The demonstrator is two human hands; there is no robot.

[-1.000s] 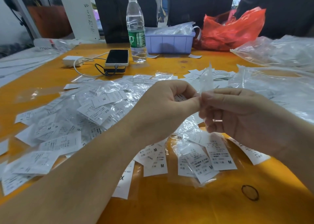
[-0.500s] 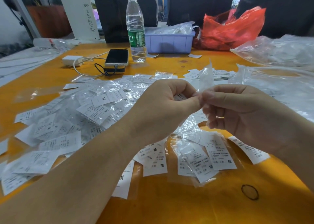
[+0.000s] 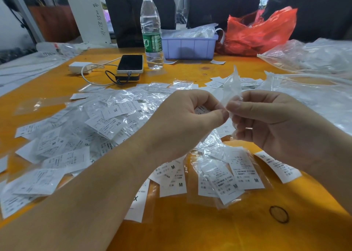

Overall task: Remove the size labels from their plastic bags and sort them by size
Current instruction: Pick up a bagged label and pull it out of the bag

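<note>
A small plastic bag (image 3: 231, 88) is being pinched by the left hand (image 3: 182, 123) and right hand (image 3: 270, 121), its loose end pointing toward 12 o'clock above the labels (image 3: 106, 125).

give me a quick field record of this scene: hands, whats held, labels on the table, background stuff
left hand: pinches the small clear plastic bag
right hand: pinches the same bag from the other side
bag state: held up above the table, upper end sticking up past the fingers; contents cannot be told
bagged labels: heap at left and centre, XL, XS and M readable
M labels: below the hands
table: orange top
behind: water bottle, phone, lilac bin, red bag
</note>
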